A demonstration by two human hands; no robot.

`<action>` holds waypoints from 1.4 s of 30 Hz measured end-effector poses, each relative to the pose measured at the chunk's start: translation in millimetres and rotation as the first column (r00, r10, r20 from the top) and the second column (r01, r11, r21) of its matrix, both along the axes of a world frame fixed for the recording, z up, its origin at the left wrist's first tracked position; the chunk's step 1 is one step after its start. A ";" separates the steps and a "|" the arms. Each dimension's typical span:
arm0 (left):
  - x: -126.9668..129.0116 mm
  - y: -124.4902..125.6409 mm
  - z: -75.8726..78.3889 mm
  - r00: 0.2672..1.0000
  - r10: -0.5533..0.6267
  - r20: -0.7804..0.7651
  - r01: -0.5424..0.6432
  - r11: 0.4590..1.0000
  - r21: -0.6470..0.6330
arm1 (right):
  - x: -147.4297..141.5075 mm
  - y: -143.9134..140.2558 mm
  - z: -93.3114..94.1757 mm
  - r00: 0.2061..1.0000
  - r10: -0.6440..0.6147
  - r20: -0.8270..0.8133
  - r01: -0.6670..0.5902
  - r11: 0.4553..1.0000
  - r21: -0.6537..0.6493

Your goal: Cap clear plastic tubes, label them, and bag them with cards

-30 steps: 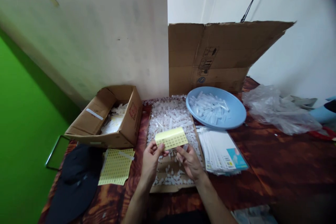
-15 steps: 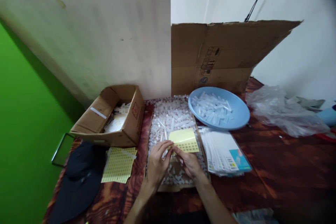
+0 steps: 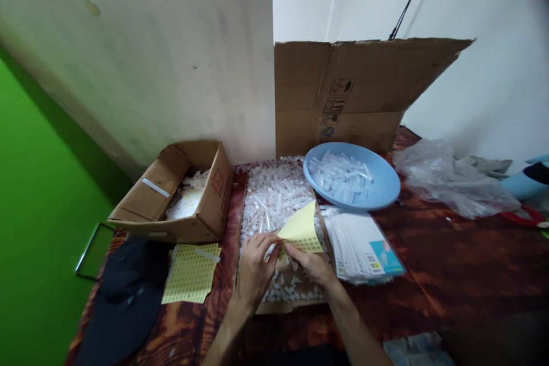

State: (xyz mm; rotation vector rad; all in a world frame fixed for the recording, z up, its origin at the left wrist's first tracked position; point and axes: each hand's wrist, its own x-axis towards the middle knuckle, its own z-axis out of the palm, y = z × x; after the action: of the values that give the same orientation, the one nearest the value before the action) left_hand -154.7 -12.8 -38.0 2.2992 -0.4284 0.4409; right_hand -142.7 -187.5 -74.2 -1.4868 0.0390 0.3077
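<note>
My right hand (image 3: 312,266) is closed on the lower edge of a yellow sticker sheet (image 3: 301,231) printed with rows of small dark marks. The sheet bends upward at its far side. My left hand (image 3: 258,260) pinches at the sheet's left corner, fingertips almost meeting those of the right. Something whitish shows between its thumb and fingers, too small and covered to name. Beneath both hands lies a shallow cardboard tray (image 3: 270,309) spread with many small white plastic pieces (image 3: 278,186). A few longer clear pieces (image 3: 265,218) lie among them, just beyond the left hand.
At left are an open cardboard box (image 3: 218,194), more yellow sticker sheets (image 3: 191,274) and a black cap (image 3: 124,297). To the right stand a blue basin (image 3: 388,186) of translucent pieces, a stack of white packets (image 3: 358,240) and crumpled clear plastic (image 3: 450,177). Cardboard (image 3: 364,86) leans behind.
The far part of the sticker sheet has curled upward and tilted. Both hands stay pinched together at its left corner. The whole view has shifted slightly.
</note>
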 end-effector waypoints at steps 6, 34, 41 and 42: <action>-2.3 4.3 -2.4 0.998 -0.065 0.009 0.065 0.998 -0.016 | -2.3 0.8 17.0 0.998 0.054 -0.015 -0.054 0.999 -0.004; -9.4 5.3 -12.7 0.999 -0.019 0.027 0.022 0.996 -0.091 | 0.6 1.8 7.9 0.987 0.097 0.130 -0.098 0.995 0.004; -10.3 2.3 -12.1 0.993 -0.035 0.116 0.031 0.999 0.038 | 2.8 2.9 -0.3 0.979 0.128 0.157 -0.127 0.992 -0.016; -10.4 2.5 -12.1 0.994 -0.030 0.108 0.028 0.999 0.024 | 2.8 3.0 -1.1 0.979 0.131 0.159 -0.130 0.991 -0.015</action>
State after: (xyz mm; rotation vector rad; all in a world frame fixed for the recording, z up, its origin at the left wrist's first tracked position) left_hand -165.1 -10.3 -50.1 2.2950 -0.5224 0.5511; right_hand -139.9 -184.5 -75.3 -1.5169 -0.1873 0.2934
